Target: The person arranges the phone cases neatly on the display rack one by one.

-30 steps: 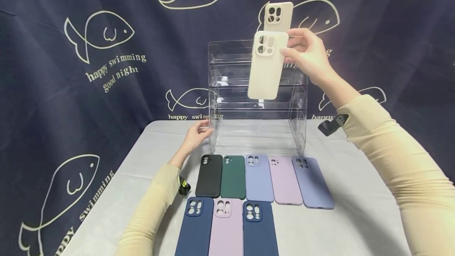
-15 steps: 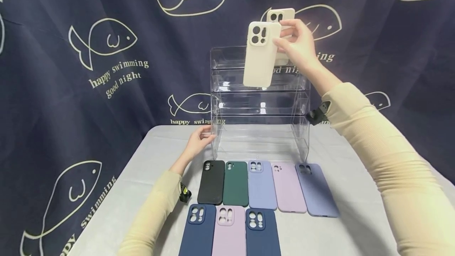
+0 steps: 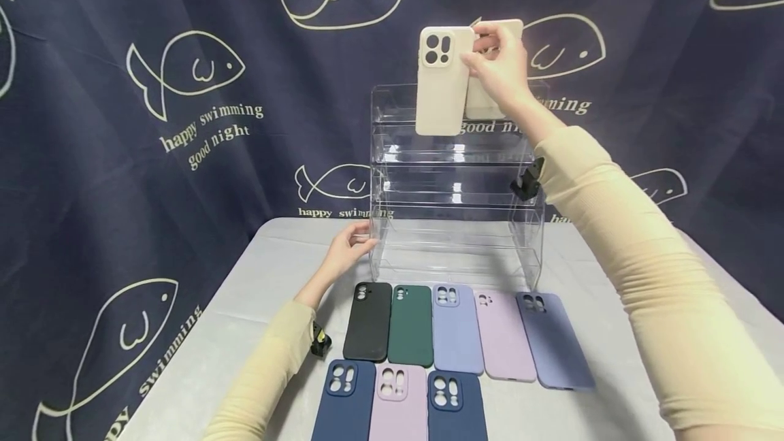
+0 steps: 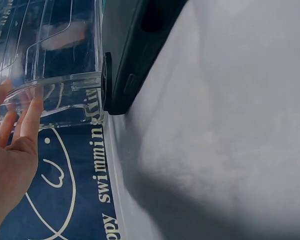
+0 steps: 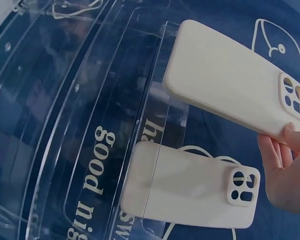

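Observation:
My right hand (image 3: 499, 70) pinches a cream phone case (image 3: 442, 101) by its right edge, thumb in front and fingers behind. The case hangs upright at the top of the clear acrylic display rack (image 3: 456, 207), camera cutout up. Just right of it, a second cream phone case (image 5: 190, 187) stands in the rack's top tier, partly hidden behind my right hand in the head view. My left hand (image 3: 348, 250) grips the rack's left side edge low down, with thumb and fingers on either side of the clear panel (image 4: 50, 82).
Before the rack lies a row of phone cases: black (image 3: 367, 322), green (image 3: 410, 325), light blue (image 3: 458, 332), pink (image 3: 505, 339) and grey-blue (image 3: 556, 342). Nearer are two navy cases (image 3: 343, 410) with a pink case (image 3: 399, 417) between them. A fish-print curtain (image 3: 202, 121) hangs behind.
My right hand has carried the cream case up and to the left, from in front of the second cream case to beside it. My left hand stays on the rack. The view has tilted slightly.

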`<action>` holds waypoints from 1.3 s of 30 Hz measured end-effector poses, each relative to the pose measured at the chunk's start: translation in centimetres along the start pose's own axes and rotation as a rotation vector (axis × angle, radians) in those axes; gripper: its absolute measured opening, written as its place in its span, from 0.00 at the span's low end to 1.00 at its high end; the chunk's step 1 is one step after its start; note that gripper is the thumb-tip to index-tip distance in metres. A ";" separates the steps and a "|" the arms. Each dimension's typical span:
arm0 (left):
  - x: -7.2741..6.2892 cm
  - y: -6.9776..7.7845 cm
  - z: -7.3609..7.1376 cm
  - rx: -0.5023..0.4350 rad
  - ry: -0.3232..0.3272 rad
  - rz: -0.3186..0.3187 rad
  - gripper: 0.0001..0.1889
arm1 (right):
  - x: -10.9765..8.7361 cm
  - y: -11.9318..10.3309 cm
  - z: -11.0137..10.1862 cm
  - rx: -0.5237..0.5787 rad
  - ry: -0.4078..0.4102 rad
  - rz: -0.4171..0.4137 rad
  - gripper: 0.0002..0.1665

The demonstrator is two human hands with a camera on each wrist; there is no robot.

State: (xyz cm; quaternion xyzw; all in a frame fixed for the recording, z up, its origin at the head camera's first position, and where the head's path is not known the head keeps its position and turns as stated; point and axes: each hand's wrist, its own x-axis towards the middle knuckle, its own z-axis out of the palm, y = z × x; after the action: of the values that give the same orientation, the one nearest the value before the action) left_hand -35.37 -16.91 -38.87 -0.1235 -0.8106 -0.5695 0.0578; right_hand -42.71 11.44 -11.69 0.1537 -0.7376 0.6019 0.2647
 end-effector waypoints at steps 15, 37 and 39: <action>-0.1 0.7 0.1 -0.002 -0.003 -0.001 0.26 | 3.0 0.0 2.4 -0.053 0.095 0.014 0.19; -1.2 1.8 0.5 -0.023 -0.009 0.030 0.24 | 4.9 2.3 3.9 -0.160 0.119 0.065 0.20; -1.4 2.1 0.6 -0.008 -0.013 0.030 0.24 | 5.0 2.5 3.8 -0.175 0.115 0.081 0.20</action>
State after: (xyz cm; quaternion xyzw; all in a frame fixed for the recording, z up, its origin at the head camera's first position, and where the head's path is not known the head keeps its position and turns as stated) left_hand -33.44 -15.82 -37.51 -0.1397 -0.8068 -0.5708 0.0607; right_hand -48.88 8.76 -11.36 0.0651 -0.7767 0.5531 0.2943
